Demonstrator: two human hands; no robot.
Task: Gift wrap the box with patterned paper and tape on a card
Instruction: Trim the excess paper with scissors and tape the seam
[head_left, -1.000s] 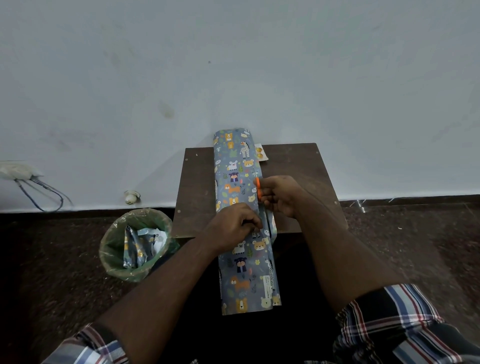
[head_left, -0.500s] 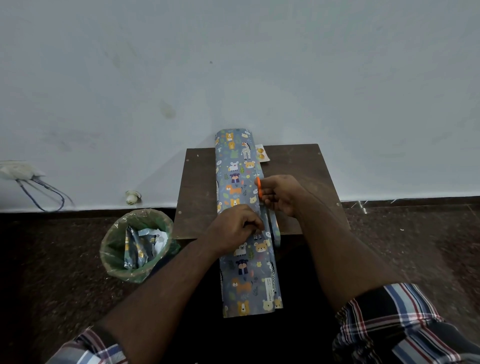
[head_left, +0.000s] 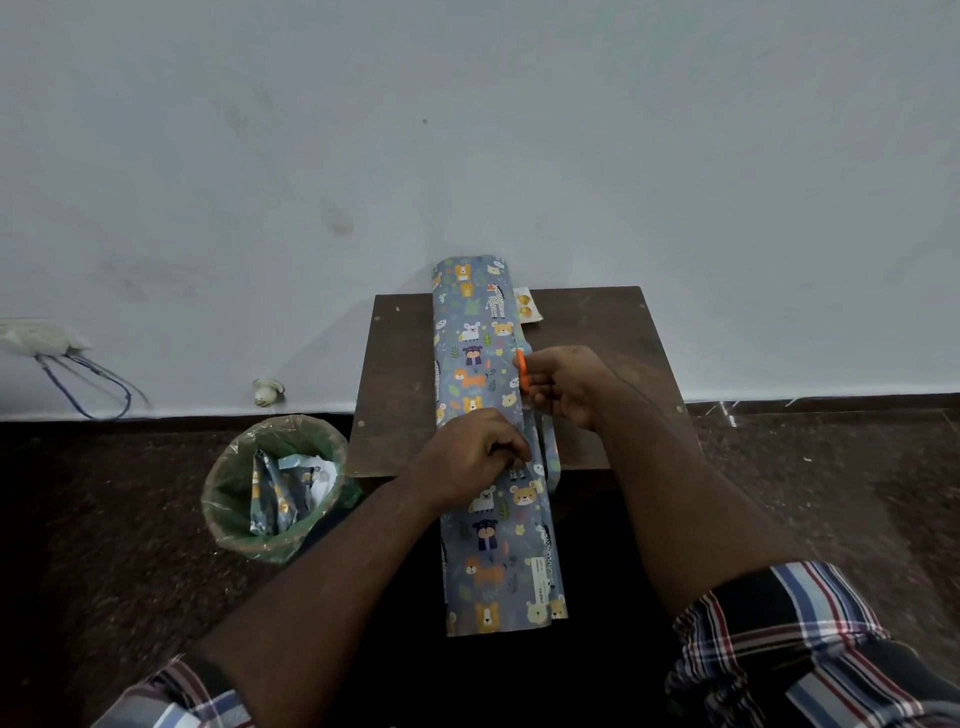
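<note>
A long sheet of blue patterned paper (head_left: 475, 353) with cartoon animals lies lengthwise over the small brown table (head_left: 613, 332) and hangs past its near edge. My left hand (head_left: 470, 457) presses down on the paper near the table's front edge, fingers curled and pinching its right side. My right hand (head_left: 563, 384) grips orange-handled scissors (head_left: 522, 371) at the paper's right edge. A narrow cut strip (head_left: 551, 457) dangles below that hand. A small card (head_left: 527, 306) with yellow shapes peeks out beside the paper at the back. The box is hidden.
A bin (head_left: 275, 488) lined with green plastic stands on the dark floor left of the table and holds paper scraps. The white wall rises right behind the table. A wall socket with wires (head_left: 57, 353) sits far left.
My right hand with the scissors has crept slightly farther along the paper's right edge, and the cut strip hangs a little longer. My left hand stays in place.
</note>
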